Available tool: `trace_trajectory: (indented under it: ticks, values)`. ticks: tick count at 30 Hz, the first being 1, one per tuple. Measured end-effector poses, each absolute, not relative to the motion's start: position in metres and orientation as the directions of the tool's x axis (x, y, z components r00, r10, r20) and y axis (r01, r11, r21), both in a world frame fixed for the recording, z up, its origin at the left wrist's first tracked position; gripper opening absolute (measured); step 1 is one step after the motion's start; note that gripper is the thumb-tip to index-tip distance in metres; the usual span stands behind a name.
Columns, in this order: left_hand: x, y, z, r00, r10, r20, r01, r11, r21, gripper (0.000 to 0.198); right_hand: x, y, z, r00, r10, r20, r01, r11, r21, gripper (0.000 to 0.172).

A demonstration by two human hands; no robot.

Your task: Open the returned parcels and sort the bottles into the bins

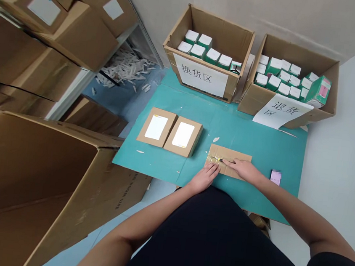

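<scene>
A brown cardboard piece [237, 155], flat-looking, lies on the green table top in front of me, with shiny clear tape [212, 151] across its left part. My right hand [242, 168] grips what looks like a utility knife [224, 160], dark with a yellow part. The knife's tip points left and is over the taped area. My left hand [206, 177] rests with fingers stretched out on the near left edge of the cardboard. To the left stand two small cartons [169, 142], side by side, each with a white label on top.
Two open cartons of green-and-white boxes, one on the left [202, 78] and one on the right [247, 100], stand along the back. A phone [275, 176] lies right of my forearm. A large open carton [96, 183] and loaded shelves [75, 80] fill the left.
</scene>
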State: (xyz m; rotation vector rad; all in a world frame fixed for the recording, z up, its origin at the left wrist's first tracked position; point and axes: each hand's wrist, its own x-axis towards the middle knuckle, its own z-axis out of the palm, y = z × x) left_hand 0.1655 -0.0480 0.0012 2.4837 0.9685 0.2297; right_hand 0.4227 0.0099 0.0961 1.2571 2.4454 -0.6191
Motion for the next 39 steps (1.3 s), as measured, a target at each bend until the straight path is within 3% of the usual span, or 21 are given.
trace_trajectory:
  ticks: [13,18,27,33,39]
  values:
    - [0.163,-0.047,-0.001,0.747,0.664,0.001,0.585,-0.658,0.474,0.062,0.428,0.005,0.098,-0.523,0.716,-0.462,0.850,0.475,-0.225,0.079]
    - [0.162,-0.047,-0.003,0.748,0.663,0.002,0.582,-0.658,0.479,0.064,0.433,0.005,0.100,-0.522,0.723,-0.453,0.852,0.464,-0.242,0.071]
    - [0.162,-0.047,-0.004,0.756,0.655,0.013,0.573,-0.671,0.470,0.060,0.452,-0.008,0.108,-0.480,0.718,-0.505,0.872,0.452,-0.187,0.073]
    - [0.162,-0.044,-0.005,0.758,0.652,0.007,0.588,-0.689,0.424,0.063,0.487,-0.022,0.130,-0.375,0.677,-0.633,0.883,0.468,-0.023,0.076]
    - [0.162,-0.044,-0.004,0.761,0.649,-0.004,0.597,-0.698,0.396,0.061,0.516,-0.040,0.144,-0.334,0.700,-0.631,0.876,0.478,0.066,0.080]
